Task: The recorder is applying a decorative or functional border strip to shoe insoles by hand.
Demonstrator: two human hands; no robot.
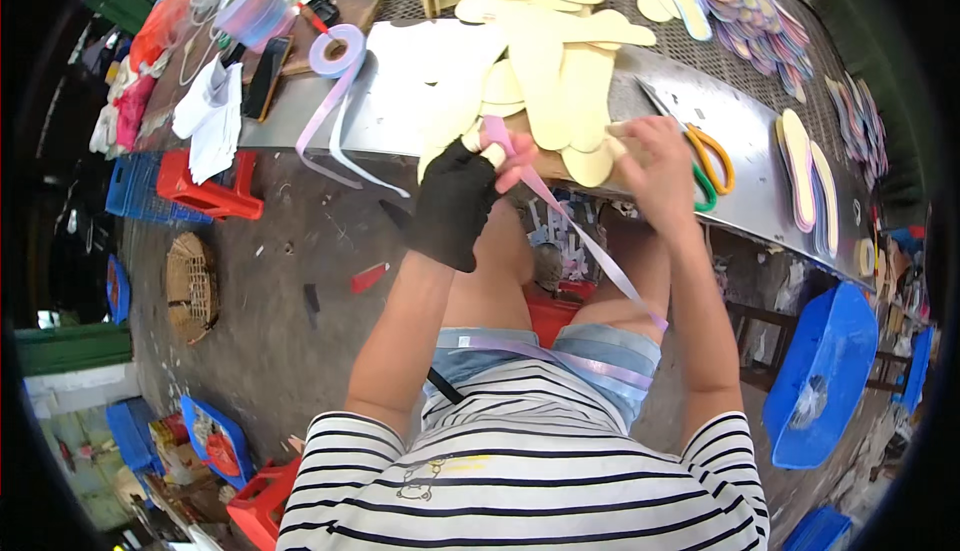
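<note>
My left hand point(462, 196), in a black fingerless glove with tape on a finger, is closed on a pink-lilac ribbon point(572, 221). Its loose length hangs diagonally to my right thigh. A pale yellow insole partly shows behind the glove; whether this hand also holds it, I cannot tell. My right hand point(660, 169) is bare, fingers bent and slightly apart, beside the right edge of the pale yellow insoles point(545, 91) on the metal table point(735, 116). No object shows in its grasp. Scissors point(711, 163) with orange and green handles lie just right of it.
A tape roll point(337, 51) with trailing strips, a phone point(267, 79) and white papers point(210, 116) lie at left. Finished-looking insoles point(800, 166) and patterned stacks point(765, 36) are at right. A red stool point(210, 183), wicker basket point(190, 288) and blue tub point(825, 381) stand below.
</note>
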